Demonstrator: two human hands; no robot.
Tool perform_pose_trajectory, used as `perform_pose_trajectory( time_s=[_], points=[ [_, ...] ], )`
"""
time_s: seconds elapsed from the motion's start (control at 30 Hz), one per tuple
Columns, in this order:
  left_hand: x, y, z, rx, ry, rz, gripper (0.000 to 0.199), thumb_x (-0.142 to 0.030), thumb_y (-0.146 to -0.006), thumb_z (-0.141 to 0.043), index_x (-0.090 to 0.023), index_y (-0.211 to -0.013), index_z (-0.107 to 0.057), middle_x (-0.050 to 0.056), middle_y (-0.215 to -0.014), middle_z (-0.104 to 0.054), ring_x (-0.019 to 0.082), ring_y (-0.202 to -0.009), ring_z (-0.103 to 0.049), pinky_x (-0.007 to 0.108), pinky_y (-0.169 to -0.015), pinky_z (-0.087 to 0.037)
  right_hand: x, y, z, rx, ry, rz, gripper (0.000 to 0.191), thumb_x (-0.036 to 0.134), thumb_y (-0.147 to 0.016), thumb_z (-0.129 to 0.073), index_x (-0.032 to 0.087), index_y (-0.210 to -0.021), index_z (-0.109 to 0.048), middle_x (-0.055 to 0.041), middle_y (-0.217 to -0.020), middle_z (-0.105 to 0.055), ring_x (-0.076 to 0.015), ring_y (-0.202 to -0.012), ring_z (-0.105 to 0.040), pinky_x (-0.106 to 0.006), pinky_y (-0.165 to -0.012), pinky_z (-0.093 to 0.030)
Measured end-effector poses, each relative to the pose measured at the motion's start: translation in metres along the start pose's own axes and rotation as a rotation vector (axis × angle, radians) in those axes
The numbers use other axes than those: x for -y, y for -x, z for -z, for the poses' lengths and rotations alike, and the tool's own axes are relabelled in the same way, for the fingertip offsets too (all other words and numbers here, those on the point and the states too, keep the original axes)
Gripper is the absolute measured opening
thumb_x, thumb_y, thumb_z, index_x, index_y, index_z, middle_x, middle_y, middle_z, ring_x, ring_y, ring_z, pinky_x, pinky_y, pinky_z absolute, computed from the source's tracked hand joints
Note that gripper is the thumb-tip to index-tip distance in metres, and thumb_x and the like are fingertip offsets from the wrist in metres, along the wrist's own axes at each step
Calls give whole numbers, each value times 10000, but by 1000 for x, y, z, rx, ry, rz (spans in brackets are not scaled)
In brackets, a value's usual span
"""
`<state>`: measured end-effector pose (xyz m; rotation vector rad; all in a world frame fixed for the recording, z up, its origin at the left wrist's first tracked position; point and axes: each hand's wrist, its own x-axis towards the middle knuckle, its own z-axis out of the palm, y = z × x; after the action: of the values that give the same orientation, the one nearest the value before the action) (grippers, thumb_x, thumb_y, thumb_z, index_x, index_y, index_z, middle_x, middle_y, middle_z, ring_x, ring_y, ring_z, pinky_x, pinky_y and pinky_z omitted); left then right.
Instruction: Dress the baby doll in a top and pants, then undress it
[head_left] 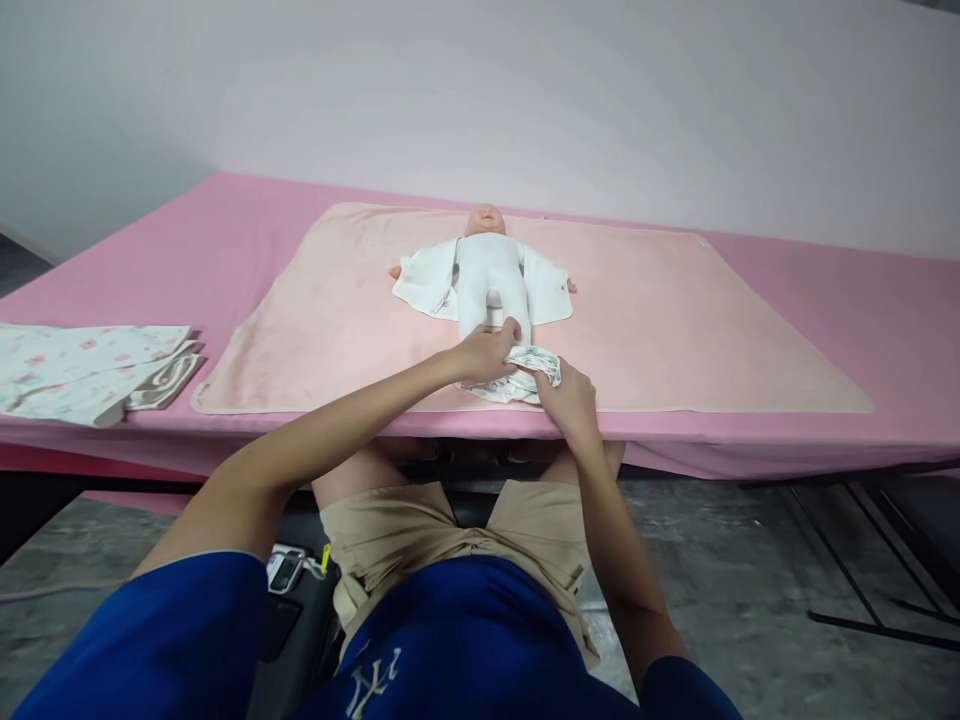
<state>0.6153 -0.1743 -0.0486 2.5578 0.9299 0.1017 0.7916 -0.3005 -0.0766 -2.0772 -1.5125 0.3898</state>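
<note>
A baby doll (486, 219) lies face up on a peach blanket (660, 320), its head toward the wall and its arms spread. White clothing (491, 262) covers its body, with wide flaps out at both sides. At the doll's feet is a bunched white printed cloth (536, 361). My left hand (486, 354) pinches the left edge of this cloth, close to the doll's lower legs. The right side of the same cloth is gripped by my right hand (570, 398), near the blanket's front edge. The doll's feet are hidden behind the cloth and my hands.
Folded printed cloths (90, 370) lie at the left end of the pink-covered table (247, 225). A pale wall stands behind. Below the front edge are my legs, a dark seat with a small device (286, 570), and black metal legs at the right.
</note>
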Motion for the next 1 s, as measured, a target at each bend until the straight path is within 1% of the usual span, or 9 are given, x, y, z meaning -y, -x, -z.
perform_pose_trajectory(
  time_s=[0.17, 0.27, 0.37, 0.47, 0.57, 0.67, 0.73, 0.9, 1.0],
  points=[
    [9, 0, -3, -33, 96, 8, 520, -376, -871, -706, -225, -1267, -406, 27, -894, -680, 372, -1123, -740, 490, -1184, -434, -8, -13, 8, 134, -172, -9, 451, 461, -1019, -617, 190, -1313, -825, -159, -1331, -831, -405, -1254, -744, -520, -1096, -555],
    [17, 3, -5, -117, 218, 26, 558, -418, -821, -740, -241, -1245, -423, 68, -1057, -691, 381, -1147, -717, 475, -1061, -508, -14, -21, 8, 251, -435, 24, 456, 435, -978, -690, 199, -1349, -812, -120, -1382, -825, -373, -1303, -740, -513, -1154, -555],
    [23, 9, -6, -189, 386, 15, 543, -426, -814, -735, -242, -1224, -431, 92, -1178, -682, 333, -1097, -711, 410, -909, -530, -16, -25, 5, 351, -701, 53, 540, 515, -935, -796, 213, -1382, -789, -97, -1423, -812, -359, -1363, -721, -489, -1175, -566],
    [27, 13, -9, -214, 568, -19, 529, -427, -832, -731, -247, -1214, -411, 54, -1077, -686, 256, -941, -686, 356, -800, -503, -16, -29, 2, 311, -808, 98, 656, 604, -883, -868, 225, -1408, -765, -95, -1451, -795, -357, -1374, -707, -482, -1178, -566],
    [31, 14, -10, -263, 656, -86, 531, -391, -836, -726, -244, -1242, -417, 28, -1024, -690, 227, -902, -673, 331, -779, -493, -18, -39, -1, 222, -757, 189, 601, 593, -879, -854, 227, -1350, -773, -83, -1369, -812, -328, -1248, -727, -442, -1076, -591],
    [36, 15, -9, -322, 560, -139, 488, -318, -847, -664, -229, -1286, -470, 39, -1070, -713, 235, -941, -685, 336, -816, -493, -22, -54, -1, 154, -670, 250, 427, 520, -847, -816, 205, -1132, -781, -53, -1084, -813, -270, -999, -704, -379, -886, -577],
    [40, 16, -6, -350, 462, -147, 461, -291, -859, -625, -217, -1298, -508, 56, -1110, -730, 253, -957, -692, 356, -840, -491, -24, -64, 1, 147, -631, 296, 356, 466, -831, -787, 200, -1067, -767, -32, -996, -781, -248, -942, -673, -358, -848, -544],
    [48, 18, 1, -395, 187, -153, 300, -326, -938, -636, -194, -1207, -611, 118, -1161, -757, 340, -1127, -681, 472, -1053, -458, -23, -86, 10, 316, -621, 315, 386, 482, -843, -832, 217, -1113, -759, -40, -1070, -781, -263, -1009, -679, -372, -905, -531],
    [55, 22, 7, -365, 174, -160, 350, -485, -993, -688, -189, -1177, -658, 125, -1140, -751, 352, -1130, -665, 492, -1058, -454, -20, -95, 21, 454, -607, 305, 433, 529, -816, -909, 234, -1075, -726, -37, -1078, -758, -270, -1044, -678, -374, -919, -538]
  ],
)
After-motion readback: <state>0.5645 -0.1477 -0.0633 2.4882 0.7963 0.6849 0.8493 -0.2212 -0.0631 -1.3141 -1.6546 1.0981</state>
